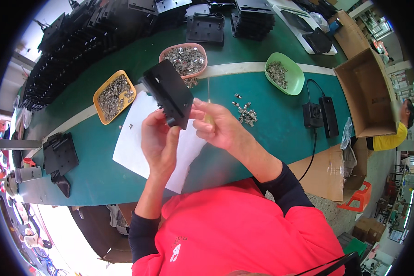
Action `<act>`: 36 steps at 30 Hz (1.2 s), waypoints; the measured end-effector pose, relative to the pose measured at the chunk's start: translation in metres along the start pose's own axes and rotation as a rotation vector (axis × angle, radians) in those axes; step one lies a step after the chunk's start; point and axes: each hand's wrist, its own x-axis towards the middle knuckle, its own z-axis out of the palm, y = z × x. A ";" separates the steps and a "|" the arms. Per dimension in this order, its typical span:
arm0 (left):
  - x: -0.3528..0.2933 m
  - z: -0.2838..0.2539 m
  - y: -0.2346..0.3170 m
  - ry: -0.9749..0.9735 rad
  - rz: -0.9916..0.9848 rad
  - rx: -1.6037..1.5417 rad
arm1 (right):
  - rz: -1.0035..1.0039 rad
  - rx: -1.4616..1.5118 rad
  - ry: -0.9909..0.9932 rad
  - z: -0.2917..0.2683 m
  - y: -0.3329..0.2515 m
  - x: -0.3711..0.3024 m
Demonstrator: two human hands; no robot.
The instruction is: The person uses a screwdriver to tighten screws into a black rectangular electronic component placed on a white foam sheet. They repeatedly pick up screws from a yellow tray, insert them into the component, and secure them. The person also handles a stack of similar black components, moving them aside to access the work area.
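Over a white sheet of paper (138,139), my left hand (158,145) grips the lower end of a black plastic panel (169,89), thumb in front and fingers partly hidden behind it. The panel is tilted up off the table, with small raised details along its left edge. At its lower right edge, my right hand (218,124) has its fingers curled, fingertips against the panel. A yellowish cover (209,120) wraps one right finger. Just beyond the panel stands a pink bowl (206,60) of small metal parts, with a few spilled beside it.
A yellow tray (96,102) and a green bowl (296,83) hold small metal parts. Loose metal parts (247,115) lie right of my hands. Black panels (73,60) are stacked along the back. A black corded device (313,115) and an open cardboard box (368,92) stand right.
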 end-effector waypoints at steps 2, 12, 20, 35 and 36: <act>0.006 0.006 -0.011 0.021 0.026 0.090 | -0.048 -0.034 0.058 0.003 -0.005 0.001; 0.029 -0.005 -0.015 -0.009 -0.085 0.505 | -0.584 -0.760 0.431 -0.029 -0.109 0.089; -0.003 -0.104 -0.011 0.252 -0.145 0.632 | -0.766 -0.818 0.710 -0.094 -0.200 0.152; -0.044 -0.157 0.011 0.474 -0.198 0.734 | -0.714 -1.128 0.879 -0.119 -0.220 0.172; -0.042 -0.162 0.016 0.497 -0.171 0.792 | -0.721 -1.074 0.837 -0.120 -0.217 0.168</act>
